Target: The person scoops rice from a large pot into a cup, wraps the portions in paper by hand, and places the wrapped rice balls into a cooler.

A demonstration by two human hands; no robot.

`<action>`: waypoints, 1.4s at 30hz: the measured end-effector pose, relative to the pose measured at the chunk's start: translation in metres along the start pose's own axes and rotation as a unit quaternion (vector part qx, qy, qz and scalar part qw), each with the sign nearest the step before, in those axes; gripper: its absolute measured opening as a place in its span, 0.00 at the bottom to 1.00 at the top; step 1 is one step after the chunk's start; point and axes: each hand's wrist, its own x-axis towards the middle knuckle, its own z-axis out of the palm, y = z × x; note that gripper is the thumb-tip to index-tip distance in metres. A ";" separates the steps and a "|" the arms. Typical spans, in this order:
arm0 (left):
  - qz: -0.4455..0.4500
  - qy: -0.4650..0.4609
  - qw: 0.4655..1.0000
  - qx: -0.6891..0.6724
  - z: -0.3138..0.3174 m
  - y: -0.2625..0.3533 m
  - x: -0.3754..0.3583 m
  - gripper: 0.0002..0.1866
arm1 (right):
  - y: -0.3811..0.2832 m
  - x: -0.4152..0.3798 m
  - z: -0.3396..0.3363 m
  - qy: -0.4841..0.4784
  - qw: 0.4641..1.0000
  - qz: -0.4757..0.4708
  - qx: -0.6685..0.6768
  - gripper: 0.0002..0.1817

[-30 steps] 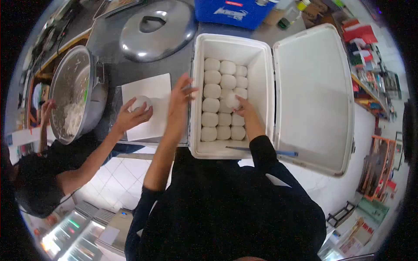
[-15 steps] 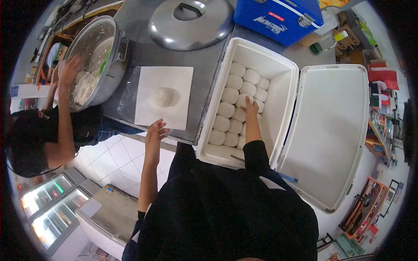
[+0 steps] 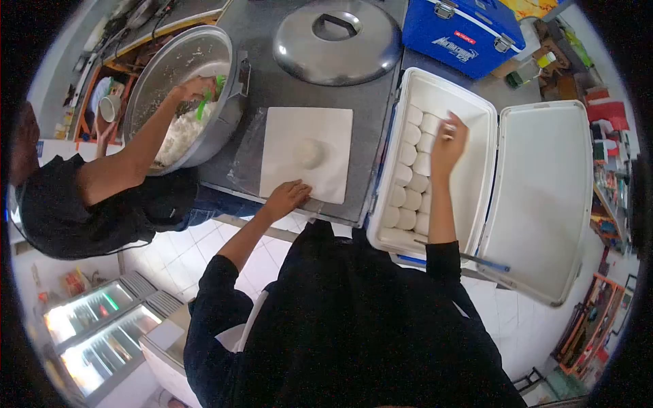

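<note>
My left hand (image 3: 288,197) lies with its fingers out on the near edge of a white square sheet (image 3: 338,129). On that sheet sits a white rounded lump (image 3: 312,154), just beyond my fingertips. My right hand (image 3: 450,139) is raised over an open white cooler box (image 3: 469,197), its fingers curled in. A small pale spot shows between those fingers; I cannot tell what it is. Under and beside this hand, rows of white rounded lumps (image 3: 406,198) fill the left part of the box.
At left a person (image 3: 129,170) holds a green scoop (image 3: 204,102) in a big metal pot (image 3: 239,98) of rice, a cup in the other hand. A metal lid (image 3: 367,58) and blue cooler (image 3: 456,37) stand behind. The white box's lid (image 3: 541,197) hangs open at right.
My right hand has lifted off the lumps and moved toward the box's far side. My left hand has come down onto the sheet's edge. The view has shifted; the other person reaches into the pot.
</note>
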 end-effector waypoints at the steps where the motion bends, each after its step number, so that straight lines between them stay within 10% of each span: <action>1: 0.020 0.002 1.000 -0.003 0.000 -0.001 0.000 0.22 | -0.033 -0.017 0.015 -0.069 0.995 0.037 0.060 0.14; 3: 0.047 -0.023 0.999 -0.004 0.003 -0.011 -0.002 0.24 | -0.028 -0.071 0.045 -0.344 0.933 -0.008 0.107 0.16; 4: 0.060 -0.035 0.998 -0.003 0.003 -0.015 -0.004 0.25 | -0.042 -0.098 0.060 -0.428 0.883 -0.188 -0.032 0.18; 5: 0.071 -0.004 0.997 -0.021 -0.003 -0.015 -0.003 0.24 | -0.067 -0.130 0.062 -0.527 0.839 -0.110 -0.080 0.20; 7: 0.096 0.056 0.992 -0.059 -0.021 -0.013 -0.001 0.24 | -0.058 -0.186 0.072 -0.584 0.754 -0.206 -0.216 0.22; 13: 0.165 0.057 0.984 -0.032 0.000 -0.035 -0.010 0.21 | -0.011 -0.235 0.080 -0.482 0.730 -0.357 -0.327 0.19; 25: -0.158 -0.103 0.927 -0.324 -0.052 -0.025 0.024 0.06 | -0.022 -0.189 0.094 -0.618 0.748 -0.091 -0.225 0.06; 34: -0.126 -0.131 0.892 -0.414 -0.041 -0.049 0.023 0.07 | -0.009 -0.181 0.093 -0.616 0.777 -0.009 -0.130 0.06; 42: -0.059 0.009 0.947 -0.315 -0.027 -0.034 0.005 0.07 | -0.015 -0.179 0.089 -0.595 0.739 -0.190 -0.253 0.11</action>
